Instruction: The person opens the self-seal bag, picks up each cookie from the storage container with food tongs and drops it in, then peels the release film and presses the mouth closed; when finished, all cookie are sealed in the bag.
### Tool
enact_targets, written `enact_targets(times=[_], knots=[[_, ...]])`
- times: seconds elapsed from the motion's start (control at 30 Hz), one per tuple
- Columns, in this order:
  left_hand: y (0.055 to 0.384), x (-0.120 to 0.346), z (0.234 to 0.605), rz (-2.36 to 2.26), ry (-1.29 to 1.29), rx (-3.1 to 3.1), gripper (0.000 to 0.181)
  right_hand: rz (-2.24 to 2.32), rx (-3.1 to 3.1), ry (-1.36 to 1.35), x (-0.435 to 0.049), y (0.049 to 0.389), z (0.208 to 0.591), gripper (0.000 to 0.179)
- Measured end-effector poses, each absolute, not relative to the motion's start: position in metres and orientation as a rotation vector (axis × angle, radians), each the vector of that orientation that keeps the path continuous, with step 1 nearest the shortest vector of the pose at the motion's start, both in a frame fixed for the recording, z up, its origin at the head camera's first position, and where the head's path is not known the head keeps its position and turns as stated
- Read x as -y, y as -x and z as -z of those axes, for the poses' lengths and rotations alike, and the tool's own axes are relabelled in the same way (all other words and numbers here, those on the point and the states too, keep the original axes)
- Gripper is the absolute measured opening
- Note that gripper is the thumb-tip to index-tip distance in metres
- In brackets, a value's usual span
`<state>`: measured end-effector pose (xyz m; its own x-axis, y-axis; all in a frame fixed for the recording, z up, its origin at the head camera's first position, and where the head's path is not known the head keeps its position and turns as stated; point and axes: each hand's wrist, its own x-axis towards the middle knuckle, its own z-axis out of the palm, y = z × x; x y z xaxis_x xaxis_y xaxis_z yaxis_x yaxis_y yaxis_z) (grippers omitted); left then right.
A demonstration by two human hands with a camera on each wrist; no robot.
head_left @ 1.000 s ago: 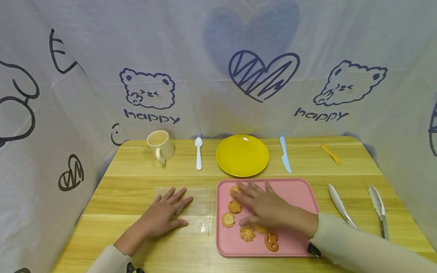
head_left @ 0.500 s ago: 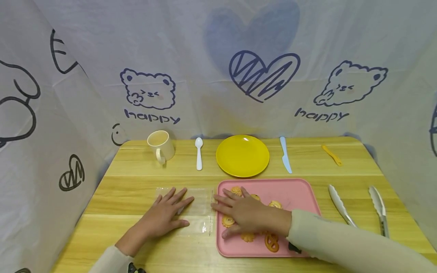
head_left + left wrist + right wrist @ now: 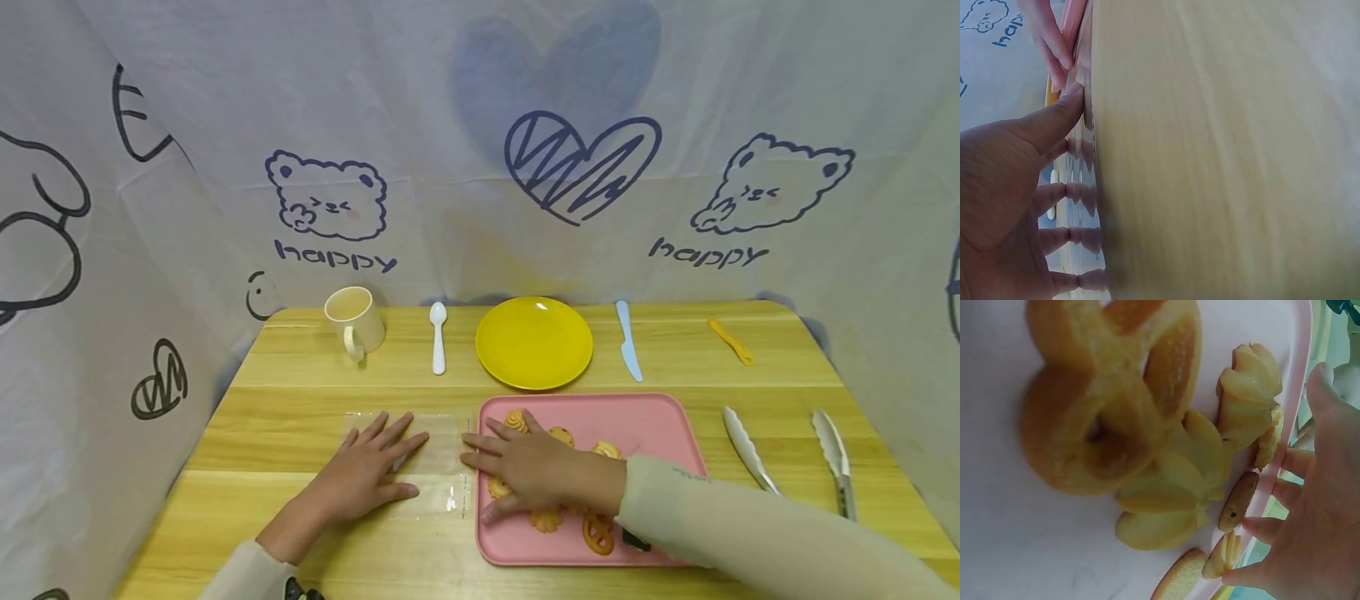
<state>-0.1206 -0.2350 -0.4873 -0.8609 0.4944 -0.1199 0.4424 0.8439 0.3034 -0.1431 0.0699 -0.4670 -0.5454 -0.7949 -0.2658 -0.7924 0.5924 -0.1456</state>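
Observation:
My left hand [image 3: 358, 475] lies with spread, straight fingers on a clear plastic sheet or bag [image 3: 442, 454]; the left wrist view shows its fingertips touching the shiny film [image 3: 1088, 206]. Stretched over the left part of a pink tray [image 3: 652, 429], my right hand [image 3: 528, 467] has its fingers extended, some tips reaching past the tray's left rim toward the plastic. Baked cookies lie in the tray: a swirl cookie [image 3: 516, 420], a flower-shaped cookie [image 3: 546, 522] and a pretzel [image 3: 598, 533] among several. My right hand and forearm hide part of them. Neither hand grips anything.
Behind the tray stands a yellow plate [image 3: 534, 343], between a white spoon [image 3: 438, 337] and a blue knife [image 3: 629, 342]. A cream mug [image 3: 356, 321] is at the back left, a small yellow utensil [image 3: 730, 342] at the back right. Metal tongs [image 3: 832, 450] lie right of the tray.
My right hand has moved left across the tray, from above the cookies to its left rim, its fingertips now near the plastic. My left hand has stayed in place.

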Motion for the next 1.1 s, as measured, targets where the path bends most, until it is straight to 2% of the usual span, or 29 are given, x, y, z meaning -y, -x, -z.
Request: enact_targets(times=[0.57,0.83,1.1], knots=[[0.121,0.239,0.489,-0.425,-0.737,-2.845,0.075,-0.016,-2.529,1.294,-0.068,0.145,0.467,0.086],[0.125,0.243,0.489,-0.438,-0.772,-2.902,0.067,-0.017,-2.514,1.278,-0.068,0.145,0.463,0.086],[0.130,0.253,0.495,-0.570,-0.795,-2.839,0.068,-0.039,-2.511,1.277,-0.068,0.145,0.462,0.086]])
